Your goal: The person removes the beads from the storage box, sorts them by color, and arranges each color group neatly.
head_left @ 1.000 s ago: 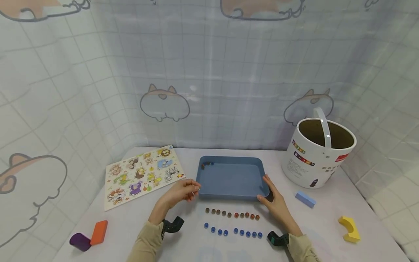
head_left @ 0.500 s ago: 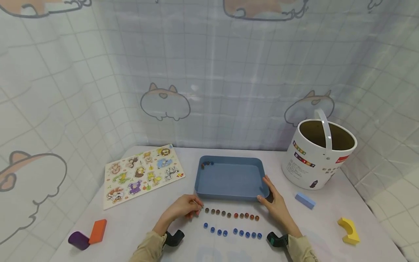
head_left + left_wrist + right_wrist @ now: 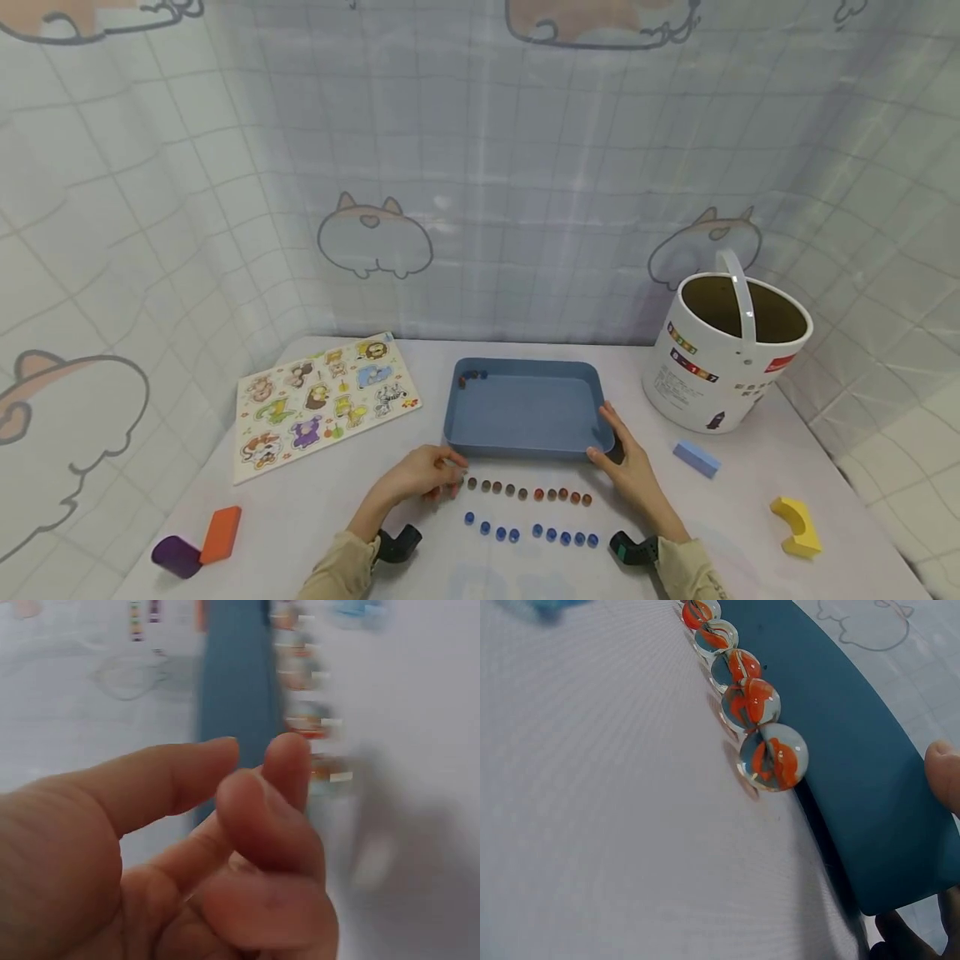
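My left hand [image 3: 420,475] is at the left end of a row of clear marbles with brown or orange swirls [image 3: 497,487]. A small marble shows at its fingertips in the head view. The left wrist view is blurred; thumb and index tips look apart, and I cannot tell whether they hold the marble. My right hand [image 3: 633,467] grips the front right corner of a blue tray [image 3: 528,453], thumb at the front and fingers along the side. Close up, an orange-swirled marble [image 3: 772,757] sits by the tray's front wall. A few small marbles [image 3: 472,376] lie inside the tray's back left corner.
Blue marbles [image 3: 485,527] form a row nearer me. An animal puzzle board [image 3: 326,406] lies left, a white bucket [image 3: 697,375] stands right. Loose blocks are a blue bar [image 3: 697,458], a yellow arch [image 3: 797,527], an orange block [image 3: 221,534] and a purple cylinder [image 3: 176,556].
My left hand has moved from beside the tray's front left corner toward me, to the left end of the brown-and-orange marble row. My right hand stays at the tray corner.
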{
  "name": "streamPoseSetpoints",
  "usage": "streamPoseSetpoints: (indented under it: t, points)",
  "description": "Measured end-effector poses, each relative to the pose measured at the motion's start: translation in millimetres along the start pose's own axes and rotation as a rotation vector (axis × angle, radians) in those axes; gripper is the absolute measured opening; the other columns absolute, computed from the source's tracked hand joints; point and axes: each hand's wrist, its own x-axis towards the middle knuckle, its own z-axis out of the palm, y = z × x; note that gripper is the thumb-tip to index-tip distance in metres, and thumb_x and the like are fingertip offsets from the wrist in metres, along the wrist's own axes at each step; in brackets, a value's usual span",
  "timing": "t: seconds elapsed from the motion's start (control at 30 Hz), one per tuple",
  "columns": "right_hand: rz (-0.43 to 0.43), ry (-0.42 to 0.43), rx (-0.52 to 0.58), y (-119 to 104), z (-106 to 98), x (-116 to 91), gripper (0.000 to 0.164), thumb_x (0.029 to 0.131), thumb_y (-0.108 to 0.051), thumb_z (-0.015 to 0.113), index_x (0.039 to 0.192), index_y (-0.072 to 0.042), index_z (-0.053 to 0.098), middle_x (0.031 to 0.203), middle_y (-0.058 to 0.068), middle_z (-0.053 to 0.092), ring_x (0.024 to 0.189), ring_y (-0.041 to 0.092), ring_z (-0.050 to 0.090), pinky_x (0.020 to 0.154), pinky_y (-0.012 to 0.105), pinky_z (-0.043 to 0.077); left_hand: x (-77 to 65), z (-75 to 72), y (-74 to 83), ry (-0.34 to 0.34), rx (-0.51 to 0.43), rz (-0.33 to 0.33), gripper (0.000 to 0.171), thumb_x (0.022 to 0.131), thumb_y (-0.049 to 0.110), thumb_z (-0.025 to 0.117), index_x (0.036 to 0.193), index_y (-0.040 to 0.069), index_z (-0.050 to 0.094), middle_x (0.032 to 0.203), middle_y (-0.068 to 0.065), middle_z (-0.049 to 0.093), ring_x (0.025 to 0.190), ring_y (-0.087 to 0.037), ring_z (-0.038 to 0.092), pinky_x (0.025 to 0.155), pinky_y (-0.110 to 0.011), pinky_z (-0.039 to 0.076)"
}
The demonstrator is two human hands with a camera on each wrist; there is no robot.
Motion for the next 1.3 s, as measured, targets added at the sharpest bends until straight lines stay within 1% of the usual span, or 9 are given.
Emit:
streamPoseSetpoints:
  t: [0.17,0.33,0.43,0.6,0.77,0.87,1.0,1.17,1.3]
  points:
    - [0.004,-0.003,-0.001,2,0,0,0.074,0.089,-0.025,0.069,0.152,-0.014,0.032,0.162,0.008,0.019,0.148,0.035,0.018,0.112,0.065,0.017,3.8,-21.4,23.0,-0.046,0.023,0.093,0.034,0.1,0.028,0.054,0.117,0.0,0.065,0.082,-0.014,0.067,0.052,-0.014,0.048,0.046,-0.025,0.037]
    - [0.023,-0.011,0.001,1,1,0,0.074,0.09,-0.026,0.069,0.153,-0.016,0.031,0.163,0.006,0.019,0.149,0.032,0.017,0.113,0.065,0.017,40.9,-34.7,41.2,0.086,-0.096,0.117,0.039,0.102,0.025,0.05,0.128,-0.002,0.058,0.101,-0.022,0.066,0.059,-0.014,0.055,0.056,-0.031,0.047]
    - [0.031,-0.014,0.0,1,0,0,0.075,0.089,-0.027,0.069,0.153,-0.016,0.031,0.163,0.006,0.019,0.148,0.037,0.018,0.113,0.064,0.017,73.4,-37.3,47.4,0.164,-0.174,0.05,0.04,0.103,0.024,0.048,0.134,0.0,0.055,0.109,-0.021,0.066,0.063,-0.013,0.059,0.06,-0.028,0.049]
    - [0.025,-0.013,0.004,2,2,0,0.075,0.089,-0.026,0.069,0.152,-0.015,0.032,0.162,0.006,0.02,0.147,0.039,0.02,0.113,0.064,0.018,116.9,-35.4,54.3,0.234,-0.344,-0.084,0.04,0.102,0.023,0.049,0.135,0.001,0.053,0.119,-0.023,0.063,0.067,-0.011,0.058,0.066,-0.026,0.05]
    - [0.028,-0.007,0.0,3,2,1,0.074,0.089,-0.027,0.069,0.152,-0.015,0.032,0.163,0.004,0.02,0.148,0.035,0.02,0.114,0.063,0.018,150.5,-29.8,43.9,0.321,-0.487,-0.175,0.034,0.099,0.018,0.053,0.128,0.0,0.058,0.102,-0.017,0.068,0.059,-0.01,0.056,0.059,-0.025,0.048]
    - [0.024,-0.003,0.006,3,1,2,0.074,0.089,-0.025,0.069,0.152,-0.014,0.033,0.162,0.005,0.02,0.148,0.037,0.019,0.114,0.063,0.018,158.7,-25.2,39.2,0.4,-0.506,-0.205,0.033,0.098,0.013,0.052,0.126,-0.003,0.058,0.091,-0.015,0.069,0.057,-0.011,0.056,0.056,-0.026,0.049]
    - [0.012,0.005,0.008,2,2,1,0.073,0.089,-0.023,0.07,0.151,-0.013,0.034,0.162,0.008,0.022,0.146,0.04,0.021,0.113,0.063,0.018,153.6,-18.4,46.9,0.491,-0.479,-0.22,0.034,0.096,0.008,0.049,0.124,-0.007,0.059,0.088,-0.016,0.07,0.055,-0.01,0.058,0.058,-0.027,0.053]
    - [0.0,0.011,0.017,1,3,0,0.072,0.088,-0.02,0.07,0.15,-0.013,0.036,0.161,0.009,0.023,0.146,0.041,0.022,0.112,0.063,0.02,145.7,-12.7,53.7,0.47,-0.434,-0.233,0.037,0.098,0.008,0.045,0.127,-0.011,0.054,0.084,-0.014,0.067,0.054,-0.008,0.058,0.06,-0.025,0.054]
    - [0.006,0.016,0.009,-1,3,0,0.072,0.088,-0.021,0.071,0.15,-0.014,0.036,0.161,0.008,0.024,0.146,0.04,0.023,0.112,0.062,0.021,149.0,-10.2,52.0,0.465,-0.404,-0.247,0.043,0.099,0.01,0.04,0.137,-0.01,0.045,0.085,-0.013,0.065,0.055,-0.01,0.058,0.061,-0.026,0.055]
